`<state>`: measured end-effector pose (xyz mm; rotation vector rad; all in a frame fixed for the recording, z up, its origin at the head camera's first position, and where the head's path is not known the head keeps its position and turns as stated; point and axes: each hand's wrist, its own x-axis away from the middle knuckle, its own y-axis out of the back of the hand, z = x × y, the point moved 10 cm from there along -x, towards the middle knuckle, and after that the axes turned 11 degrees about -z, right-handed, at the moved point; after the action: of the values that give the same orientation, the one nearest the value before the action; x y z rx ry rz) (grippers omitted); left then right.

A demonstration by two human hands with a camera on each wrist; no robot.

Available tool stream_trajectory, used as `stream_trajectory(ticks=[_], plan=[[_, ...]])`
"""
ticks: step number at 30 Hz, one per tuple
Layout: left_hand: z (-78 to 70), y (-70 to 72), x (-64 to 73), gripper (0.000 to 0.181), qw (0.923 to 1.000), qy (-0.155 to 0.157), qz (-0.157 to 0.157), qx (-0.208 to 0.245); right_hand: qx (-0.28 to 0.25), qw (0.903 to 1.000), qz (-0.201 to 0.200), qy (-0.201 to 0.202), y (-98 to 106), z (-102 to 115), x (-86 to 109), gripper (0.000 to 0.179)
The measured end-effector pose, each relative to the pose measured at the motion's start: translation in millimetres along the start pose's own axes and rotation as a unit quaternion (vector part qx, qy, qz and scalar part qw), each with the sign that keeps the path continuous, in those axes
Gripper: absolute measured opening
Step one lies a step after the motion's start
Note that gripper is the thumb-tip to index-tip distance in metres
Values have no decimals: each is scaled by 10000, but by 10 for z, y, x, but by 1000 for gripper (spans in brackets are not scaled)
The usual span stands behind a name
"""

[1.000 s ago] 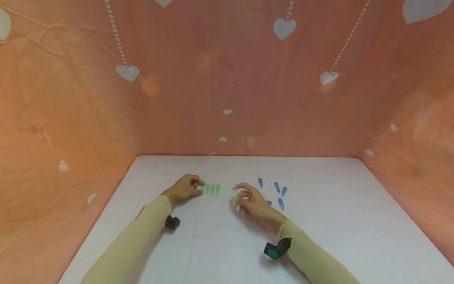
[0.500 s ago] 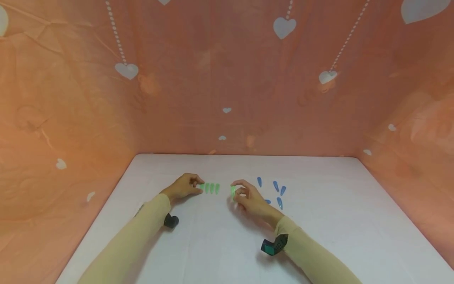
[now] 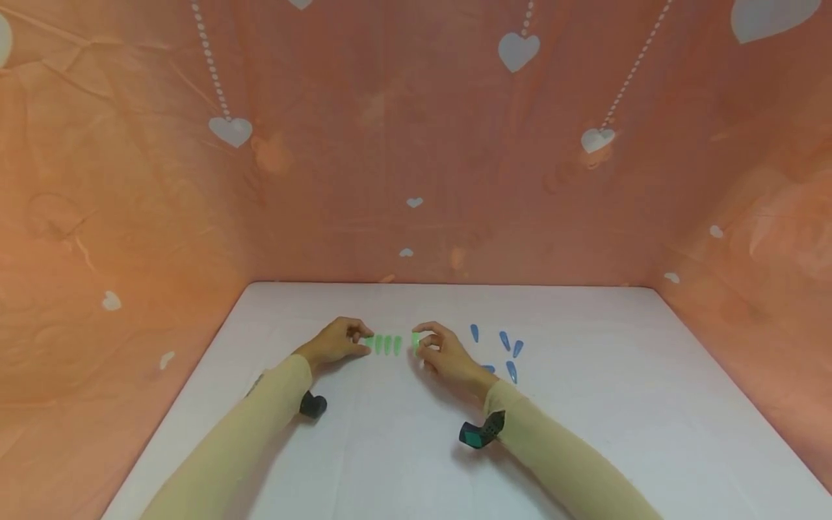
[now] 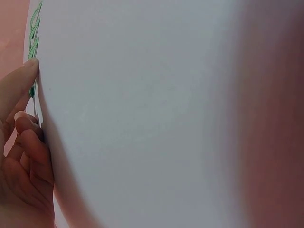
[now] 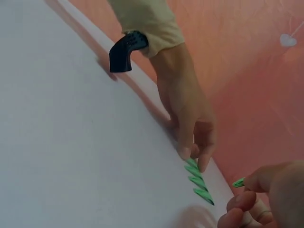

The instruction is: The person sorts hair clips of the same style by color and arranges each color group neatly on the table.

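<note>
Several green snap hair clips [image 3: 388, 345] lie side by side in a row on the white table. At the row's left end, my left hand [image 3: 341, 339] pinches the leftmost green clip [image 3: 370, 343] lengthwise between thumb and forefinger. Just right of the row, my right hand [image 3: 448, 359] holds another green hair clip [image 3: 415, 342] by its ends, slightly above the table. The right wrist view shows this held clip [image 5: 239, 182] apart from the row. In the left wrist view, the thumb partly hides the nearest clips.
Several blue hair clips [image 3: 505, 340] lie scattered to the right of my right hand, one partly covered by it. Pink cloth [image 3: 416, 166] with pale hearts rises behind the white table [image 3: 617, 404] and along both sides. Each wrist wears a black camera [image 3: 482, 431].
My right hand has moved left with its green hair clip, closer to the row. The left hand stays at the row's left end.
</note>
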<state>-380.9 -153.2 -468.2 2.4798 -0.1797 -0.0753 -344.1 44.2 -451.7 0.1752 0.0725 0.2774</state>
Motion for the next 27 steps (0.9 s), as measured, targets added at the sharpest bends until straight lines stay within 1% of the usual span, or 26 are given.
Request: stream_trajectory(ticks=[2, 5, 9, 11, 14, 17, 19, 24, 27], plan=[[12, -2, -3, 32, 10000, 51, -3, 37, -11, 10000, -28, 65, -24, -7, -39, 41], [7, -6, 1, 32, 10000, 61, 4, 56, -38, 9999, -146, 1, -35, -46, -93, 40], [2, -24, 3, 32, 10000, 48, 18, 68, -29, 9993, -310, -193, -29, -149, -149, 39], [8, -31, -4, 31, 10000, 26, 27, 28, 38, 9993, -337, -176, -36, -164, -165, 39], [17, -31, -10, 31, 10000, 12, 44, -18, 234, 9991, -352, -26, -56, -149, -207, 39], [9, -18, -11, 31, 10000, 40, 24, -38, 503, 9979, -353, 218, -84, -129, -270, 37], [-6, -22, -11, 31, 10000, 7, 49, -57, 625, 9969, -351, 333, -102, -134, -301, 36], [-7, -35, -13, 31, 9999, -34, 95, -54, 1107, 9904, -354, 749, -149, -89, -307, 33], [13, -19, -8, 31, 9999, 66, 70, 33, 1375, 9858, -388, 885, -156, -61, -297, 32]])
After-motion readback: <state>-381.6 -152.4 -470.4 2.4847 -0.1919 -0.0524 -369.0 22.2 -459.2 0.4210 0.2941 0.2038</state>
